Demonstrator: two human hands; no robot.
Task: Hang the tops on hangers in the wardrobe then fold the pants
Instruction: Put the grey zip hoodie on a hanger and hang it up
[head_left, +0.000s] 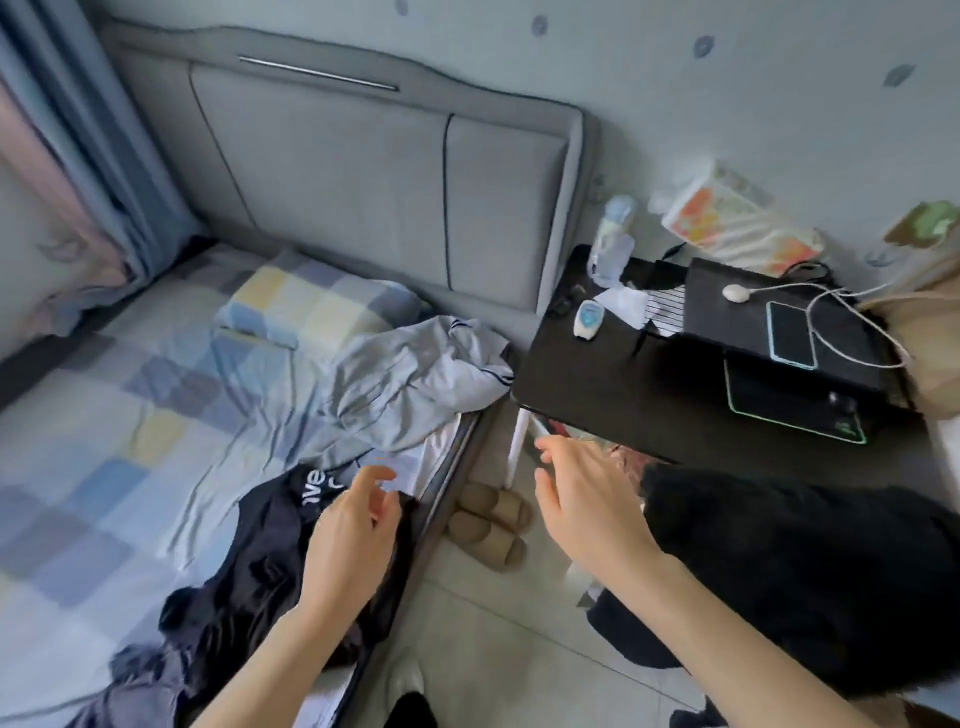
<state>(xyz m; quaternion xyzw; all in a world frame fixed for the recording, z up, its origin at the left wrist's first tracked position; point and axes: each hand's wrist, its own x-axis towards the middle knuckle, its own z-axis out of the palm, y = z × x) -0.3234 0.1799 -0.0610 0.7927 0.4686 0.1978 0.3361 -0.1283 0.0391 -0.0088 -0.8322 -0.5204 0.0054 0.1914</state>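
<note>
From my head view the room is lit by soft, cool daylight, brightest at the far left where the curtains (78, 156) glow. Shadows are faint and diffuse. The whole frame is smeared by motion blur; the pillow (311, 301) and the wall (727, 78) look soft. Wide-angle distortion bends the headboard (363, 182) and the edges. The black table (649, 395) at right shows little detail.

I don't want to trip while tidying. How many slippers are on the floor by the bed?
2: both slippers lie side by side between bed frame and desk leg, one nearer the desk, one nearer the camera. Others may be hidden under the bed.
</note>
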